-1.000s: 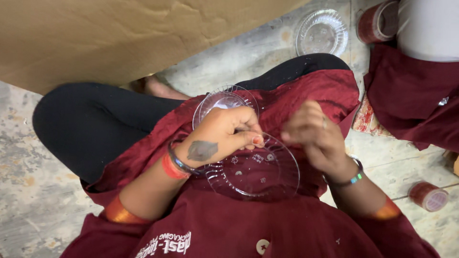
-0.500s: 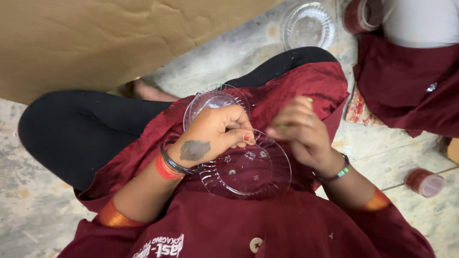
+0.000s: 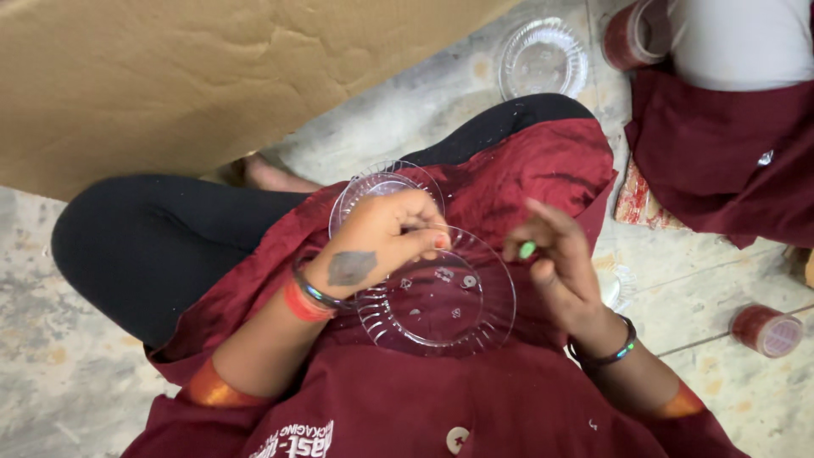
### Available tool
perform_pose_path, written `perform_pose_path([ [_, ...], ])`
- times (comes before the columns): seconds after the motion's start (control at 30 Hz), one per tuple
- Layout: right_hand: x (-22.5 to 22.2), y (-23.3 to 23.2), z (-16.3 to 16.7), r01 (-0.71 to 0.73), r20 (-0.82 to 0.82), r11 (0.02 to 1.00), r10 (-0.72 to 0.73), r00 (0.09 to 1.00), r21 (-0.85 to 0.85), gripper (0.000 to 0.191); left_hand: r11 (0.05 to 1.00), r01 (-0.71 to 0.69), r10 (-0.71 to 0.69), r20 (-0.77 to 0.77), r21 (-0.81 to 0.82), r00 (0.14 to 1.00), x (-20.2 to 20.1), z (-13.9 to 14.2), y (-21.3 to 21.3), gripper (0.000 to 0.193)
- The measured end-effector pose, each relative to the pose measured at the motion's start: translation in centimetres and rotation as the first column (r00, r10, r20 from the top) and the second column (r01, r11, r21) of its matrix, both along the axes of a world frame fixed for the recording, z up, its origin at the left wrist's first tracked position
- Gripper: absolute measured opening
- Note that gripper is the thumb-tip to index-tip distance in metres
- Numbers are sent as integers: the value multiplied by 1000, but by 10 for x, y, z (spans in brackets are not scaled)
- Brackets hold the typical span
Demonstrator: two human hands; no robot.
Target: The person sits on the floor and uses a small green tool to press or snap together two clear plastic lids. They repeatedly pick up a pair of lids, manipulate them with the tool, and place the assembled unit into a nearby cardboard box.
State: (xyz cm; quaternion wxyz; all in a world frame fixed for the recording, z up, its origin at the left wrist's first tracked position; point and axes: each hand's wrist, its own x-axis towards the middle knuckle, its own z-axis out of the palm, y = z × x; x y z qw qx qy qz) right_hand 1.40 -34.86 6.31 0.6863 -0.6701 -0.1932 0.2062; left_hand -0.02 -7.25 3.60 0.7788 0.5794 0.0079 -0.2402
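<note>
Left hand (image 3: 386, 242) curled, fingertips gripping the rim of a clear ridged plastic plate (image 3: 441, 297) on the lap. Right hand (image 3: 555, 259), just right of it, fingers loosely bent, pinching a small green piece (image 3: 527, 249).

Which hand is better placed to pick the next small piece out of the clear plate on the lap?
Probably the left hand: its fingertips rest at the clear plate's rim, close to the small pieces. The right hand is off to the side, pinching something green.
</note>
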Motion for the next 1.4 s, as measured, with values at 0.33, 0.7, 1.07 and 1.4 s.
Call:
perform_pose_path([
  [0.33,-29,1,-10,80,39,945,-72,997,-318,50,942,-332,333,-34,43,942,-45,11,0,37],
  [0.7,31,40,-12,-161,285,915,276,918,-369,18,993,115,-114,-50,14,992,-30,-2,23,31],
  [1.07,53,47,-28,-307,514,912,407,755,-270,40,983,162,-152,-111,87,982,-18,-8,24,15],
  [1.4,34,29,-8,-174,525,950,289,801,-258,46,987,154,-146,-150,46,978,-14,-14,27,15],
])
